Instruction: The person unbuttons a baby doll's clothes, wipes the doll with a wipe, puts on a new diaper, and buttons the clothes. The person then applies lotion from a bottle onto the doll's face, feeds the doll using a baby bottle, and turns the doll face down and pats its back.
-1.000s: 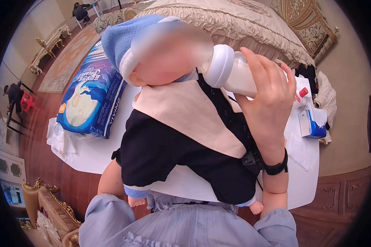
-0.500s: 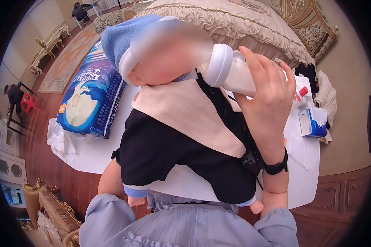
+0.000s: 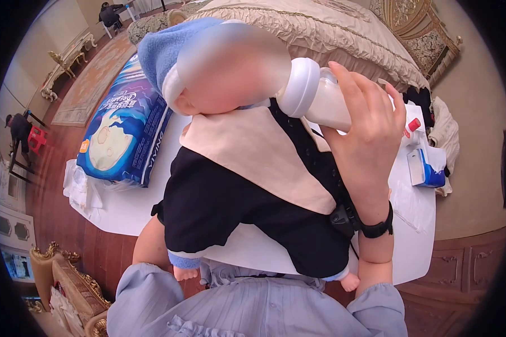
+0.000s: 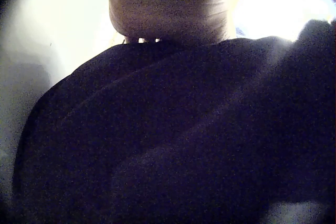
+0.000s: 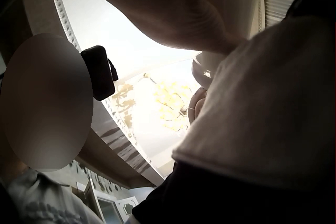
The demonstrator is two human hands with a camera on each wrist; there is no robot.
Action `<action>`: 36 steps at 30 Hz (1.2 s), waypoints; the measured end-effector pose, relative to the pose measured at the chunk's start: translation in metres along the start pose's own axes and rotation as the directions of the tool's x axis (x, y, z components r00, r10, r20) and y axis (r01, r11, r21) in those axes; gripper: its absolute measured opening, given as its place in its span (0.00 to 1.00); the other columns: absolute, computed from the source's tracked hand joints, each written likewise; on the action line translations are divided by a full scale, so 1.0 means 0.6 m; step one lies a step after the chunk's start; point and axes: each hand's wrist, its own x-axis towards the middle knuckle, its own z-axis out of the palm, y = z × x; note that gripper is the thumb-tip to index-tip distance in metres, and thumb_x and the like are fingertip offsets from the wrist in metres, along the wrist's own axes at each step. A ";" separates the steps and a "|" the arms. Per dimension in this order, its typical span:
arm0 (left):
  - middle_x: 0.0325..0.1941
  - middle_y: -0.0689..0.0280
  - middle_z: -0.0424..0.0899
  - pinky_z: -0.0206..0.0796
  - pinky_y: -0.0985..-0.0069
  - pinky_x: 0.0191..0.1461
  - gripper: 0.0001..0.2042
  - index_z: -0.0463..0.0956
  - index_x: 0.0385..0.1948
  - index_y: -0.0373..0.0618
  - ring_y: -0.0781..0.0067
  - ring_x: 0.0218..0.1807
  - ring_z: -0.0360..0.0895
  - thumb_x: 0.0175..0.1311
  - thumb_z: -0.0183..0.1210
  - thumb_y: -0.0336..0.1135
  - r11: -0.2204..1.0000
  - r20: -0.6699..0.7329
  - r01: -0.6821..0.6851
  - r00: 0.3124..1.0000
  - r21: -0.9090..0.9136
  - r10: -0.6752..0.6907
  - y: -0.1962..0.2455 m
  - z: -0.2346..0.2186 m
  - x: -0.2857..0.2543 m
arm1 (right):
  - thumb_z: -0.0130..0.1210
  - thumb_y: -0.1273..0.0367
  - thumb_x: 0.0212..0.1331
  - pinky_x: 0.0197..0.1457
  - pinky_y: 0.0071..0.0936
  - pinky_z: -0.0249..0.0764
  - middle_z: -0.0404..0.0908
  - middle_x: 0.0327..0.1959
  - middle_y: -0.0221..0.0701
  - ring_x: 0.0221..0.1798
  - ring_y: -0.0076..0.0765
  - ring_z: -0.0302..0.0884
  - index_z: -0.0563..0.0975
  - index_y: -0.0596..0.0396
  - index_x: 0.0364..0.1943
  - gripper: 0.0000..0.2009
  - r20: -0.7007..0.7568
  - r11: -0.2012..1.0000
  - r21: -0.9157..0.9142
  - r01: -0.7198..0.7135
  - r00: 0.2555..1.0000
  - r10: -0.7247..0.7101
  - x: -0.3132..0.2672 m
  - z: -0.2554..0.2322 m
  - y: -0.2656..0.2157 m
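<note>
A baby doll (image 3: 253, 163) in a black outfit with a broad beige collar and blue hat lies across the front of the person. My right hand (image 3: 368, 135) grips a milk bottle (image 3: 331, 106), fingers curled round its body, with the white collar end at the doll's blurred face. In the right wrist view the right hand (image 5: 173, 8) shows at the top, above the beige collar (image 5: 257, 103). The left forearm passes beneath the doll, whose body hides that hand in the head view. The left wrist view shows part of the left hand (image 4: 168, 3) against dark cloth (image 4: 173, 129); its fingers are mostly hidden.
Behind the doll on the white table (image 3: 123, 216) is a blue diaper pack (image 3: 123, 129) at left; a tissue pack (image 3: 427, 168) and red-capped item (image 3: 413, 125) are at right. A bed (image 3: 320, 28) stands beyond. Two people are in the left background.
The bottle and the doll's head have shifted very slightly upward in the head view. My right hand keeps its grip on the bottle.
</note>
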 end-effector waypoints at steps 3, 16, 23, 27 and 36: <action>0.61 0.63 0.77 0.63 0.59 0.68 0.33 0.76 0.59 0.50 0.63 0.62 0.73 0.51 0.71 0.55 1.000 -0.008 0.005 1.000 0.005 -0.005 0.001 0.007 0.000 | 0.72 0.74 0.32 0.66 0.42 0.61 0.79 0.49 0.27 0.52 0.34 0.76 0.76 0.41 0.58 0.38 0.004 1.000 0.001 -0.001 1.000 0.001 0.000 0.000 0.000; 0.61 0.63 0.77 0.64 0.59 0.68 0.33 0.76 0.59 0.49 0.63 0.62 0.74 0.51 0.71 0.55 0.999 -0.037 0.026 0.999 0.025 -0.025 0.008 0.006 -0.003 | 0.72 0.74 0.33 0.66 0.43 0.61 0.79 0.49 0.27 0.52 0.34 0.76 0.76 0.41 0.58 0.37 0.012 1.000 -0.001 -0.006 1.000 0.006 -0.001 0.001 -0.001; 0.61 0.63 0.77 0.64 0.59 0.67 0.33 0.76 0.58 0.49 0.63 0.61 0.74 0.52 0.71 0.55 0.999 -0.052 0.035 0.998 0.035 -0.033 0.013 0.008 -0.004 | 0.72 0.73 0.33 0.66 0.43 0.61 0.79 0.48 0.27 0.52 0.34 0.76 0.76 0.41 0.58 0.37 0.025 1.000 -0.004 -0.015 1.000 0.015 0.000 -0.003 -0.004; 0.61 0.63 0.78 0.64 0.59 0.67 0.33 0.76 0.58 0.49 0.64 0.61 0.74 0.52 0.71 0.55 0.998 -0.061 0.043 0.997 0.039 -0.041 0.014 0.008 -0.005 | 0.72 0.73 0.33 0.66 0.43 0.61 0.79 0.48 0.27 0.52 0.34 0.76 0.76 0.41 0.58 0.37 0.011 1.000 -0.005 -0.006 1.000 0.006 -0.001 0.000 -0.002; 0.60 0.63 0.78 0.64 0.60 0.67 0.33 0.76 0.58 0.49 0.64 0.61 0.74 0.52 0.71 0.54 0.997 -0.083 0.061 0.995 0.048 -0.057 0.017 0.009 -0.008 | 0.72 0.74 0.33 0.66 0.43 0.61 0.79 0.48 0.28 0.51 0.34 0.76 0.76 0.43 0.58 0.37 0.001 1.000 -0.002 0.003 1.000 -0.003 -0.001 0.001 -0.002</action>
